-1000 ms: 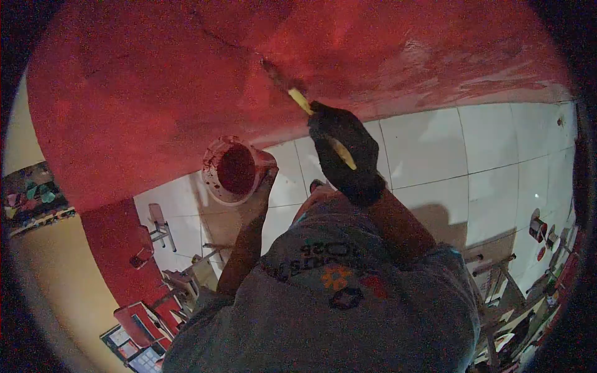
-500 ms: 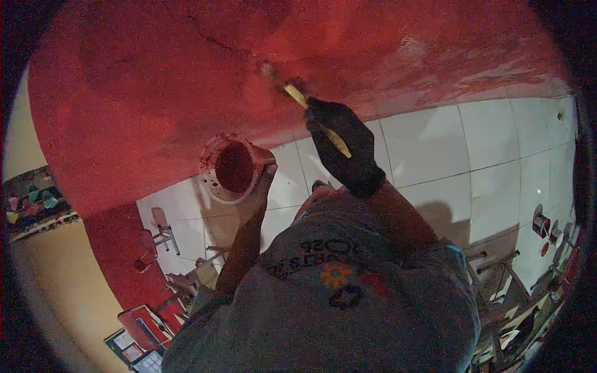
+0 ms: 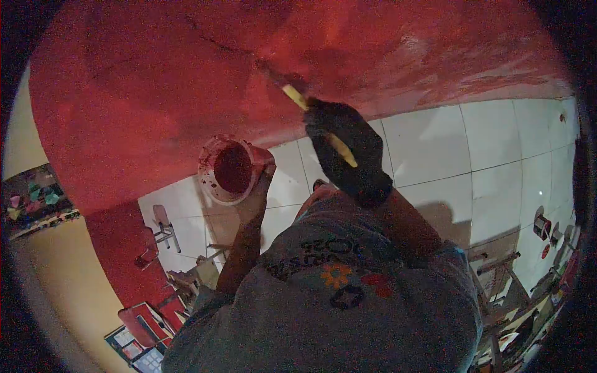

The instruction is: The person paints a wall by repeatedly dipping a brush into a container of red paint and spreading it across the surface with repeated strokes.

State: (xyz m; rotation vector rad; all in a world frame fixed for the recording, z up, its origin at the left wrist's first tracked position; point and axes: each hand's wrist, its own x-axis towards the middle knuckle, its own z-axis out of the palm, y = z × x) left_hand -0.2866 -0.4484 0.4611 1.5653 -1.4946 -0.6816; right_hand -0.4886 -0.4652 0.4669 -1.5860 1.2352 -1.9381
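My right hand [image 3: 348, 149], in a black glove, is closed around the yellow handle of a paintbrush [image 3: 295, 97]. The brush points up and left, and its dark, blurred tip lies at the red wall [image 3: 155, 81], by the end of a dark crack [image 3: 217, 45]. Whether the bristles press on the wall is hard to tell. My bare left hand [image 3: 264, 177] grips a pale bucket [image 3: 214, 194] from its right side. Dark red paint [image 3: 233, 169] shows inside, and splashes mark its rim. The bucket is held in front of the wall's lower part.
White floor tiles [image 3: 429, 143] run along the wall's foot. Chairs [image 3: 163, 227] stand at the left, with a framed board [image 3: 134, 345] below. Stacked furniture [image 3: 510, 280] and a small red-and-white can [image 3: 542, 224] are on the right. A cream wall section [image 3: 68, 267] lies far left.
My right hand has shifted slightly down and right, and the brush tip has turned from pale to dark against the wall. The bucket in my left hand has hardly moved.
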